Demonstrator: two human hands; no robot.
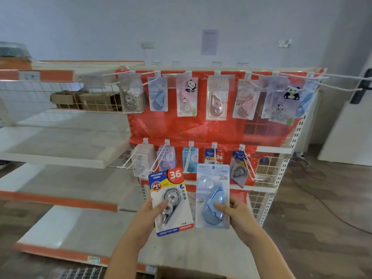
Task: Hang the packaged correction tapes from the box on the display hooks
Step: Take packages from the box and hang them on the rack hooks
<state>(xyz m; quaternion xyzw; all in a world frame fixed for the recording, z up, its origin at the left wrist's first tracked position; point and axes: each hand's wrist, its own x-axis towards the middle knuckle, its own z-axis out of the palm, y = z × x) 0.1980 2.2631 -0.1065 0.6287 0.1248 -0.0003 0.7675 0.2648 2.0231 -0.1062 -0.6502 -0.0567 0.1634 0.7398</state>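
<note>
Red board behind the hooks (pixel 189 156) is already showing many hung packs. Your left hand (pixel 150 215) is gripping the "36" pack (pixel 171 202) and your right hand (pixel 237 213) the blue pack (pixel 213 196), low in the middle. Both are waiting to be hung.

Left hand (pixel 155 210) grips a white-and-blue carded correction tape (pixel 171 202) marked "36", thumb across the blister. Right hand (pixel 233 210) grips a pale blue pack (pixel 213 195) marked "30m", just beside the first, both upright before the red display panel (pixel 191 127). Two rows of hooks (pixel 248 165) carry hanging packs. Cardboard box edge (pixel 181 273) at bottom.
</note>
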